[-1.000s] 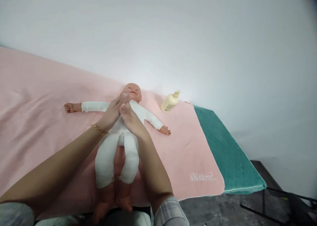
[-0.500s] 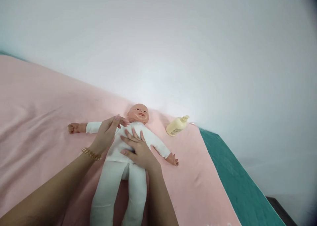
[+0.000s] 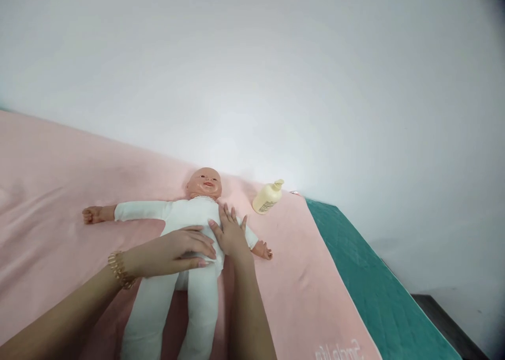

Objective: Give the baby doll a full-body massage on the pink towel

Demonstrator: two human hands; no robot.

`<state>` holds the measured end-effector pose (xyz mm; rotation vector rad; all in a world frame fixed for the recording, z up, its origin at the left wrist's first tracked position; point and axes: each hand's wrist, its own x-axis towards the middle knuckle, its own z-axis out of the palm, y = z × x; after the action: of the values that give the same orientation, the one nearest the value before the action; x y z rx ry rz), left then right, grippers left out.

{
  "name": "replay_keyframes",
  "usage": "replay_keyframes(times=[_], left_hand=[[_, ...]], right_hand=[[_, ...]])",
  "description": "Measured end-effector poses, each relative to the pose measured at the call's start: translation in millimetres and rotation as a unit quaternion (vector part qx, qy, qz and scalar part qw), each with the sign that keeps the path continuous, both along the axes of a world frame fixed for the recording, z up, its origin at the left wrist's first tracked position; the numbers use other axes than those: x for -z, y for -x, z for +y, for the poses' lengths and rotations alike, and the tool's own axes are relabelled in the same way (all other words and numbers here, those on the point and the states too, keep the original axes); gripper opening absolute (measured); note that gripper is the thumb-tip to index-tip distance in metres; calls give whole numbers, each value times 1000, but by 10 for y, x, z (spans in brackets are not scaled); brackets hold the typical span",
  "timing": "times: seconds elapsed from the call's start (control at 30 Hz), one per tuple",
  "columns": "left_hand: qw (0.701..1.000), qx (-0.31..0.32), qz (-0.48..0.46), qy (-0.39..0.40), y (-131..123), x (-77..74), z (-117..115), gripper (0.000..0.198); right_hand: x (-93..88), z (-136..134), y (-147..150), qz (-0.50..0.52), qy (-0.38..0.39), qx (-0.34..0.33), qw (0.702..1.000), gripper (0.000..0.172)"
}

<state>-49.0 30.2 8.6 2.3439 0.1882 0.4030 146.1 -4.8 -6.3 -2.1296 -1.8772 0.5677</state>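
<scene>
A baby doll point(image 3: 189, 211) with a white cloth body lies on its back on a pink blanket point(image 3: 292, 291), arms spread and head toward the wall. My left hand point(image 3: 173, 252), with a gold bracelet at the wrist, rests across the doll's lower belly, fingers stretched out to the right. On the chest, at the side nearer the bottle, lies my right hand point(image 3: 232, 236), its fingers spread and pointing toward the doll's shoulder. Neither hand holds anything. The doll's upper arm on that side is partly hidden behind my right hand.
A pale yellow pump bottle point(image 3: 267, 198) stands on the blanket right of the doll's head, near the white wall point(image 3: 252, 76). Beyond the blanket's right edge shows a green mattress point(image 3: 366, 265). A dark edge point(image 3: 445, 318) lies at the lower right.
My left hand has come down from the doll's shoulder onto its lower belly. My right hand has shifted across the chest toward the bottle side. The view has moved slightly.
</scene>
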Motion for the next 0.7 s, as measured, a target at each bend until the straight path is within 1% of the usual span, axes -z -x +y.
replay_keyframes(times=[0.1,0.2,0.37,0.53,0.6,0.7], left_hand=[[999,-9,31,-17,-46,83,-11,38],[997,-49,51,-36,-73,178,81,42],[982,-159,68,-74,-72,367,272,52],[953,-272,51,-123,-81,573,325,66],[941,-311,61,-120,-88,623,330,67],[914,-384,84,-101,-91,656,337,65]], right_hand=[[11,-3,-43,-27,-3,29,999,68],[24,-3,-65,-31,-8,30,999,64],[40,-4,-80,-19,-18,29,999,63],[40,-7,-70,-20,-13,30,999,63],[38,-6,-65,-21,-11,31,999,63],[34,-4,-67,-20,-14,29,999,64]])
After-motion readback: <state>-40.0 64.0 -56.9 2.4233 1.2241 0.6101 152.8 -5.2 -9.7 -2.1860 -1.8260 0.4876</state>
